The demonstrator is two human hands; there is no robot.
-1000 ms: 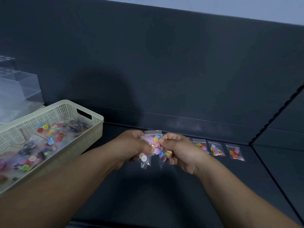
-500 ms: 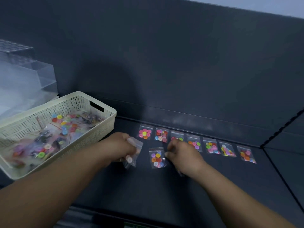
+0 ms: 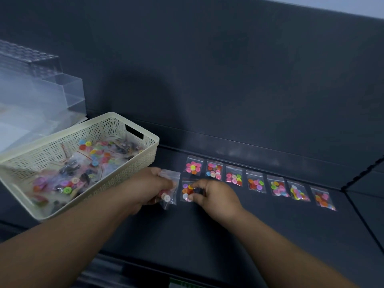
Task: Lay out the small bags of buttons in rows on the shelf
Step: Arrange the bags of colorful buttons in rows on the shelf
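Dark grey is the shelf (image 3: pixel 270 235), along whose back a row of seven button bags (image 3: pixel 255 182) is laid; a front bag (image 3: pixel 186 191) is set just in front of the row's left end and is pinched between the curled thumb and forefinger of the right hand (image 3: pixel 214 197). A held bag (image 3: pixel 169 190) is gripped in the curled fingers of the left hand (image 3: pixel 148 187) just beside it, near the cream basket (image 3: pixel 116 119) of further bags.

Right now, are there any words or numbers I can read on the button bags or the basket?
No words or numbers can be read.
Button bags: clear plastic, no print shows.
Basket: no label shows.
Green strip at the bottom edge: too blurred and cut off to read.
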